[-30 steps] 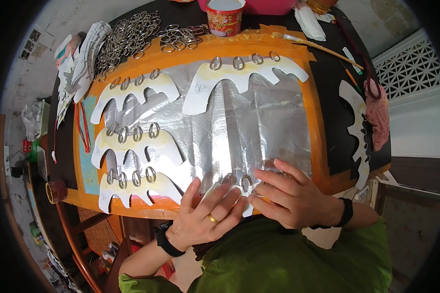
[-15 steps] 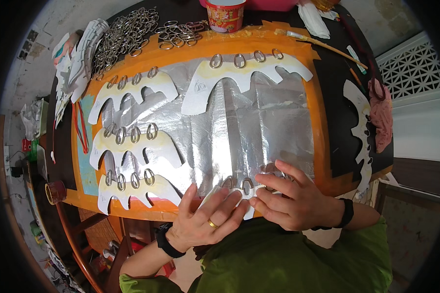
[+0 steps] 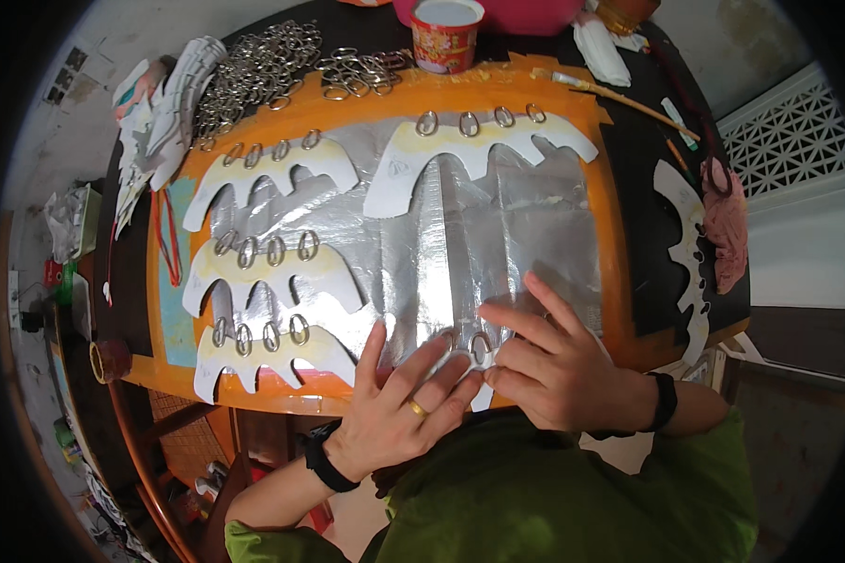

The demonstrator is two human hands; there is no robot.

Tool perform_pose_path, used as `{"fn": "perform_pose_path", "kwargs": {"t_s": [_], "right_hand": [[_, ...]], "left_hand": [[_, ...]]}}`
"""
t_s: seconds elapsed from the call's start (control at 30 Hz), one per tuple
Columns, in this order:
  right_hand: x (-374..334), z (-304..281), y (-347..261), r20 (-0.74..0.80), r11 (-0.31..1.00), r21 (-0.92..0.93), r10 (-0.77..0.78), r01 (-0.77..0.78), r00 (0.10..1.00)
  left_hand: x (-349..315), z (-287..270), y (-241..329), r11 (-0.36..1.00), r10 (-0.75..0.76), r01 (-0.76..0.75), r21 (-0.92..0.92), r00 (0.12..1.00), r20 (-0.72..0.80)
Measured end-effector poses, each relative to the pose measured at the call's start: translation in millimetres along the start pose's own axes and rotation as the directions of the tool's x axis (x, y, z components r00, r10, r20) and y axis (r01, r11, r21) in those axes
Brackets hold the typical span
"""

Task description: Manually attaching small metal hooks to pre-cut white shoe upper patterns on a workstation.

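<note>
At the table's near edge, a white scalloped cut-out piece (image 3: pixel 482 399) lies mostly hidden beneath my hands. An oval metal ring (image 3: pixel 480 348) stands on it between them, and another shows in part by my left fingertips. My left hand (image 3: pixel 406 403) has its thumb and bent fingers on the piece, index finger raised. Thumb and fingertips of my right hand (image 3: pixel 568 375) pinch the piece's edge beside the ring, while two fingers stick out above the foil. Similar pieces with rings along their yellowish edges lie at left (image 3: pixel 277 361) and far right (image 3: pixel 479 159).
Foil sheeting (image 3: pixel 545 239) taped in orange covers the tabletop. Loose metal rings (image 3: pixel 258 75) are heaped at the back, beside a red tub (image 3: pixel 446 38). A brush (image 3: pixel 624 101) lies back right. Stacked white cut-outs (image 3: pixel 174 117) sit back left; a pink cloth (image 3: pixel 725 230) lies at right.
The view has shifted slightly. My right index and middle fingers have lifted and straightened a little, and my hands stay at the same piece.
</note>
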State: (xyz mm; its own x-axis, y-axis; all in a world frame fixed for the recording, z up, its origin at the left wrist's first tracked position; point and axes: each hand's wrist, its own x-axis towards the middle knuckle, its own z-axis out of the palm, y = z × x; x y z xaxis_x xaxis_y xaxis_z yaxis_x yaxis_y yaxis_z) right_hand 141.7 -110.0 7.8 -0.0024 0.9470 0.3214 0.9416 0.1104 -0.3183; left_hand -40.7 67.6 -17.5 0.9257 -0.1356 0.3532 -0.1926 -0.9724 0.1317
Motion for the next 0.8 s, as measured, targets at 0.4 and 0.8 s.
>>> {"fn": "perform_pose_path", "kwargs": {"t_s": [0.4, 0.8], "right_hand": [[-13.6, -14.3, 2.1, -0.151, 0.947, 0.256, 0.237, -0.194, 0.96], [-7.4, 9.6, -6.8, -0.102, 0.953, 0.164, 0.273, -0.254, 0.957]], "left_hand": [[-14.6, -4.4, 12.4, 0.959, -0.192, 0.153, -0.239, 0.97, -0.147], [-8.6, -9.2, 29.8, 0.707, -0.647, 0.52, -0.478, 0.748, -0.143]]}}
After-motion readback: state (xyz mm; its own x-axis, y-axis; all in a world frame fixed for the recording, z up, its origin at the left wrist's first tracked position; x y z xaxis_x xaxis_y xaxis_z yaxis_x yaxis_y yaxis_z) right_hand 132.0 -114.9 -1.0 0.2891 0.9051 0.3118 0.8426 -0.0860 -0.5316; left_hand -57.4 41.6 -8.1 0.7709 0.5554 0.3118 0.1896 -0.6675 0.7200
